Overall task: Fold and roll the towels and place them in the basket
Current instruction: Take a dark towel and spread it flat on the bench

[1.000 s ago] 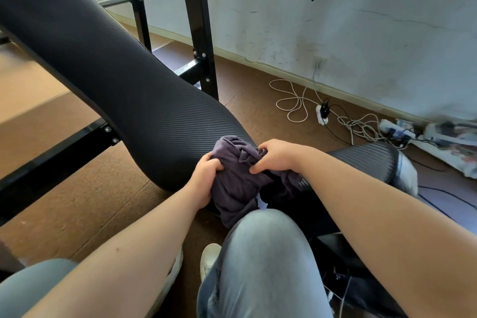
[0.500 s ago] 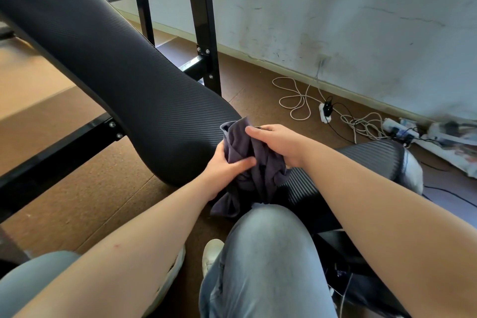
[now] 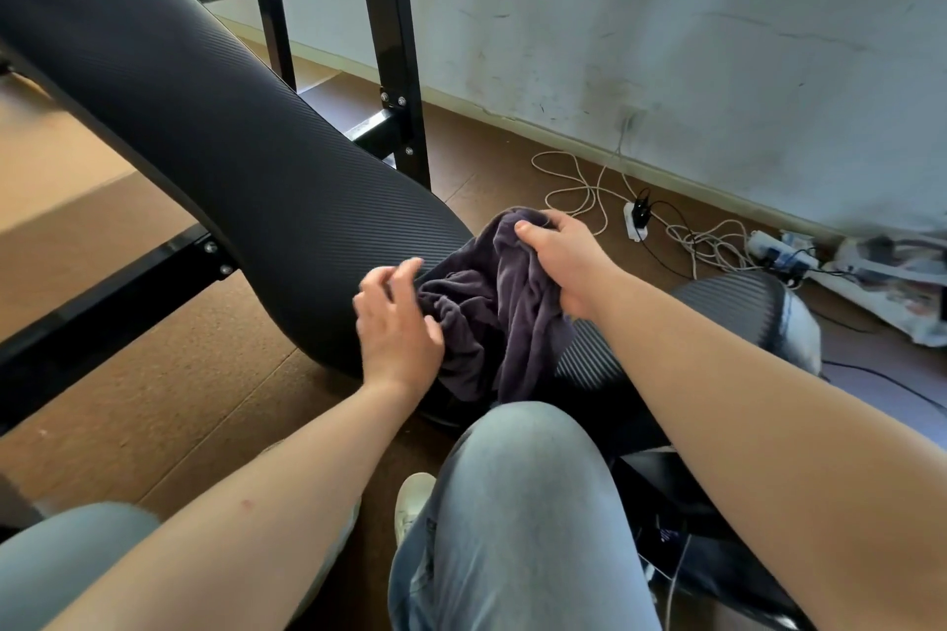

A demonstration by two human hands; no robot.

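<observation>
A crumpled dark purple towel [image 3: 492,307] hangs over the gap between the bench's backrest and seat, just beyond my right knee. My right hand [image 3: 563,261] grips its top edge, fingers curled round the cloth, and holds it up. At the towel's left side is my left hand [image 3: 397,323], fingers spread and loosely bent; it touches the cloth at most lightly and grips nothing. No basket is in view.
The black padded backrest [image 3: 215,128] of a weight bench slopes up to the left, with its steel uprights [image 3: 389,46] behind. White cables and a power strip [image 3: 635,220] lie on the brown floor by the wall. My knees in jeans [image 3: 517,502] fill the foreground.
My left hand has let go of the towel and opened beside it. My right hand has lifted the towel's top higher and to the right, so the cloth hangs more loosely.
</observation>
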